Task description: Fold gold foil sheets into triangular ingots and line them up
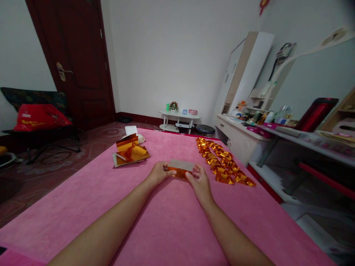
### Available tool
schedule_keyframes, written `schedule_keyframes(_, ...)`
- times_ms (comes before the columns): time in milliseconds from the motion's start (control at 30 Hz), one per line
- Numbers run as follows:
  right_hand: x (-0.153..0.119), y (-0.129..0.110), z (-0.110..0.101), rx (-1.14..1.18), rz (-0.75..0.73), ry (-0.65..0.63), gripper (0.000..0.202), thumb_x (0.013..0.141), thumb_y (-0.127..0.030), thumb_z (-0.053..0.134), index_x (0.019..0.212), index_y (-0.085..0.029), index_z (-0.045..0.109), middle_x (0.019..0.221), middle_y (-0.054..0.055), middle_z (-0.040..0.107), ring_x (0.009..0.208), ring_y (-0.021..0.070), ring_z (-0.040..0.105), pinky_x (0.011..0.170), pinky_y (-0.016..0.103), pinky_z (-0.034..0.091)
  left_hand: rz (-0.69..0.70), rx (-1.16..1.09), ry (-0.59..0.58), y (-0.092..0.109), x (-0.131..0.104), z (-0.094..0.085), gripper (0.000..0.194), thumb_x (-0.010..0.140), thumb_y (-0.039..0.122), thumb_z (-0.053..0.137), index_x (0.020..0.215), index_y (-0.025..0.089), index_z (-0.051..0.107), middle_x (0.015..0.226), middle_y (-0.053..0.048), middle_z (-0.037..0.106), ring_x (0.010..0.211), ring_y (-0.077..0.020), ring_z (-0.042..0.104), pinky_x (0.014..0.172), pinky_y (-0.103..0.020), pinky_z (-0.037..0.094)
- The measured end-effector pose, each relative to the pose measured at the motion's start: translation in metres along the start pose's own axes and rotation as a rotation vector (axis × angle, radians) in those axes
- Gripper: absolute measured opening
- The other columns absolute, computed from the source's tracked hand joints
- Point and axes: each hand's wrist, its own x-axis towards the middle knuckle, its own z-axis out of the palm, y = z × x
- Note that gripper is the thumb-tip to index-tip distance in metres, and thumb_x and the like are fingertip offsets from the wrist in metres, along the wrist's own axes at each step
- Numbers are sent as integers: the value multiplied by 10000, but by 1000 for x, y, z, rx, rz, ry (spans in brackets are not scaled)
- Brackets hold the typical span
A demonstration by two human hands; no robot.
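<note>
Between my two hands, a sheet of gold foil paper point(181, 173) is partly rolled, its whitish back point(181, 165) showing along the far side. My left hand point(160, 173) grips its left end, thumb on the near edge. At the right end, my right hand point(200, 181) pinches it the same way. Whether anything lies inside the roll is hidden. Left of my hands lies a loose stack of gold foil sheets point(132, 153). To the right, several twisted gold foil pieces point(222, 160) lie in two rows.
Everything rests on a pink cloth surface point(166, 221). A white container point(131, 130) stands behind the foil stack. Beyond the far edge is a low white table point(179, 115). At right is a cluttered dresser point(241, 129); at left, a chair with a red bag point(41, 117).
</note>
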Motion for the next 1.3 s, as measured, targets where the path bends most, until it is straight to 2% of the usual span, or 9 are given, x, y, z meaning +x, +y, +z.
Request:
schedule_keyframes(100, 3, 0, -1, 403, 83, -56, 380, 741, -384, 588, 1025, -133, 569, 887, 89, 685, 678, 170, 634, 568, 260, 484, 22, -183, -30, 4, -3, 1, 408, 511, 328, 789, 830, 101, 676, 766, -51, 698, 592, -127, 586, 582, -224, 429)
schedule_keyframes(233, 2, -3, -1, 576, 175, -17, 283, 651, -387, 692, 746, -138, 598, 577, -6, 615, 445, 99, 504, 424, 197, 365, -5, -417, 75, 9, -8, 14, 337, 547, 283, 793, 800, 104, 660, 779, -51, 695, 623, -111, 601, 613, -211, 444)
schedule_keyframes(367, 1, -6, -1, 652, 232, 45, 326, 613, -382, 730, 791, -135, 613, 565, -17, 615, 421, 85, 495, 416, 187, 370, -71, -662, 128, 11, -13, 37, 369, 547, 256, 798, 853, 106, 656, 829, -63, 696, 666, -116, 619, 649, -220, 465)
schedule_keyframes(467, -1, -8, 1, 673, 235, 27, 344, 616, -382, 729, 828, -135, 615, 638, 6, 646, 445, 88, 526, 427, 192, 404, -70, -693, 131, 12, -18, 52, 375, 524, 238, 808, 837, 91, 661, 782, -63, 693, 604, -107, 602, 588, -212, 453)
schedule_keyframes(567, -2, -9, 3, 667, 216, 6, 311, 629, -388, 722, 769, -137, 604, 565, -15, 608, 440, 91, 521, 430, 195, 412, -46, -670, 150, 14, -20, 57, 360, 506, 228, 815, 802, 86, 666, 731, -56, 687, 553, -102, 580, 537, -206, 430)
schedule_keyframes(667, -3, -9, 3, 653, 201, -8, 290, 651, -368, 713, 785, -131, 612, 506, -33, 571, 424, 81, 489, 414, 180, 382, -16, -657, 175, 13, -17, 52, 344, 518, 247, 810, 793, 87, 678, 750, -69, 692, 587, -119, 594, 561, -218, 437)
schedule_keyframes(900, -3, -7, 1, 650, 196, -73, 244, 692, -337, 684, 800, -125, 626, 484, -31, 558, 408, 71, 454, 403, 175, 354, 11, -537, 347, 8, -8, 28, 276, 547, 326, 791, 661, 101, 679, 581, -17, 635, 479, -70, 500, 480, -188, 343)
schedule_keyframes(1133, -3, -8, 2, 642, 224, -75, 300, 729, -428, 641, 720, -130, 612, 420, -53, 503, 334, 51, 373, 338, 166, 263, 11, -490, 344, 13, -11, 29, 280, 546, 325, 789, 673, 105, 673, 563, 0, 621, 459, -58, 470, 471, -181, 320)
schedule_keyframes(1300, -5, -9, 3, 649, 242, -218, 329, 729, -403, 637, 553, -132, 579, 386, -15, 531, 320, 65, 424, 347, 175, 297, 44, -535, 346, 7, -6, 21, 323, 617, 407, 735, 631, 99, 638, 535, -4, 592, 452, -67, 465, 463, -190, 313)
